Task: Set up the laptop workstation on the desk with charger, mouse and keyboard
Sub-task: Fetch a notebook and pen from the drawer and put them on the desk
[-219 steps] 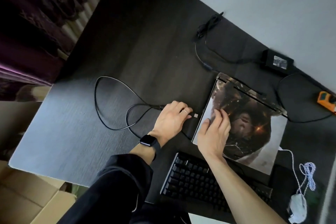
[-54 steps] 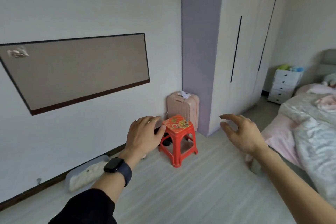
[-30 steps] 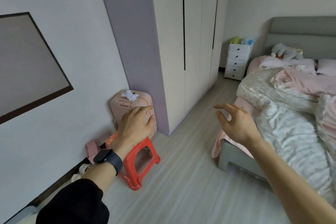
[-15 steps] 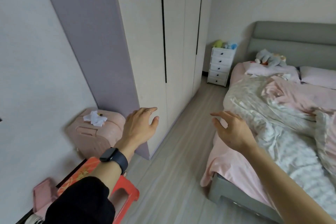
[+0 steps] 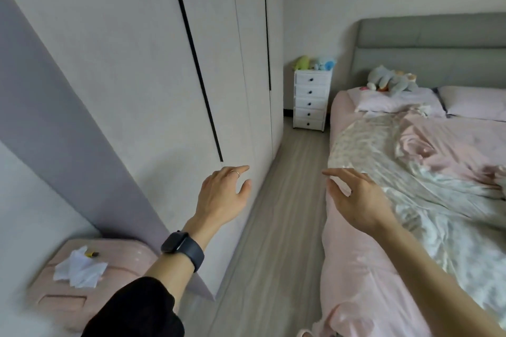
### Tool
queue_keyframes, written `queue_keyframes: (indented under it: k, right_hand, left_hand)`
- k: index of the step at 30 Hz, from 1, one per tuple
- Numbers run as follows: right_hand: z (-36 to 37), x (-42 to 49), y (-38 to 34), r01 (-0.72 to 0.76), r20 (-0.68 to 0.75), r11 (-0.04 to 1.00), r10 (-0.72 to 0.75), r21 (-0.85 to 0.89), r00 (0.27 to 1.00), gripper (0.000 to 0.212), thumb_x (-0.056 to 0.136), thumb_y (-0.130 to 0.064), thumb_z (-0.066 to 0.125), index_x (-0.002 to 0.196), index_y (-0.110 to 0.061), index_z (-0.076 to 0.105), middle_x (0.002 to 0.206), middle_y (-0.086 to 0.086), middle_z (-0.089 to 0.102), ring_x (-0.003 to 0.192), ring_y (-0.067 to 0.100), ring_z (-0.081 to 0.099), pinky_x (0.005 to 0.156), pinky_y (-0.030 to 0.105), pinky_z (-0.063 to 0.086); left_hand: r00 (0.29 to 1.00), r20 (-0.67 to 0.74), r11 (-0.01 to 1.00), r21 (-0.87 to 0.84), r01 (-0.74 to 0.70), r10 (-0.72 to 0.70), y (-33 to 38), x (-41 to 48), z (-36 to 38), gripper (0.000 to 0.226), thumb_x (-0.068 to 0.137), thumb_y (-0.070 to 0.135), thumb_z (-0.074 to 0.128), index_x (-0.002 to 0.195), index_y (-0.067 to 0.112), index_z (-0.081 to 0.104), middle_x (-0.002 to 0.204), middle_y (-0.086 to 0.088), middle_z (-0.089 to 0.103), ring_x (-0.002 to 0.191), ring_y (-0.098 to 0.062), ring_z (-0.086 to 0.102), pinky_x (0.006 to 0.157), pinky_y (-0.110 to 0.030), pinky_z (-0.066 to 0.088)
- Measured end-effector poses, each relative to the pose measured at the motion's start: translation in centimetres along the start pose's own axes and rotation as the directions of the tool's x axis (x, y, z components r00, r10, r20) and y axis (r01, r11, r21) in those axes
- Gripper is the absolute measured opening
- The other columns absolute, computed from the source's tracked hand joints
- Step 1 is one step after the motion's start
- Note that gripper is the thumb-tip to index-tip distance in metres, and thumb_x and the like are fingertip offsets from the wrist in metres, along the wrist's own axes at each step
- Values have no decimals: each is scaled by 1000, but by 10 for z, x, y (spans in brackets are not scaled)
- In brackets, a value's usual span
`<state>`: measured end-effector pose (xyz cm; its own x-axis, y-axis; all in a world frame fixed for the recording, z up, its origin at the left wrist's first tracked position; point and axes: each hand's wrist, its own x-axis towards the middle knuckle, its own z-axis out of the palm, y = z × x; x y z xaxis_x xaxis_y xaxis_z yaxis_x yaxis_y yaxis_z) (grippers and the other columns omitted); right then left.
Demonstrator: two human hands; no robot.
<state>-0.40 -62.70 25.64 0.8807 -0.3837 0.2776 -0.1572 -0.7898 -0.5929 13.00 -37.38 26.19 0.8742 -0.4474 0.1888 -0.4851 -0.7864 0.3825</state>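
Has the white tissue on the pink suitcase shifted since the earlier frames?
No. The tissue still lies on the suitcase lid, beside the yellow item; only the camera turned.

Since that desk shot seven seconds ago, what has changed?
The view swung right, off the desk, to the wardrobe and bed. The left hand let go of the cable plug and the right hand came off the laptop lid; both now hang open in the air, holding nothing. Unchanged: the watch on the left wrist.
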Motion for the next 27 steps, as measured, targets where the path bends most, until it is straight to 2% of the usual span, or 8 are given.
queue_keyframes:
  k: [10, 18, 27]
  right_hand:
    - [36, 208, 80, -87, 54, 992, 82, 95, 995, 29, 100, -33, 55, 125, -30, 67, 122, -6, 67, 119, 20, 56, 91, 25, 39]
    - [77, 361, 130, -109, 99, 993, 104, 41, 990, 28, 99, -33, 56, 124, -31, 68, 122, -4, 67, 115, 20, 58, 88, 23, 38]
    - [112, 556, 172, -181, 42, 983, 182, -17, 982, 26, 99, -28, 58, 122, -29, 70, 121, -5, 68, 114, 21, 59, 88, 23, 39]
  left_hand:
    - [1000, 2, 998, -53, 19, -19, 10, 229, 43, 42, 98, 41, 46, 139, 33, 51, 140, 9, 53, 128, -16, 48, 109, -37, 38]
    - [997, 78, 997, -80, 13, -6, 3, 391, 113, 41, 99, 39, 45, 139, 32, 51, 138, 6, 55, 125, -19, 50, 105, -34, 39]
    - [984, 175, 989, -150, 13, 14, -16, 604, 179, 43, 98, 41, 43, 139, 31, 51, 135, 2, 58, 124, -21, 52, 101, -39, 45]
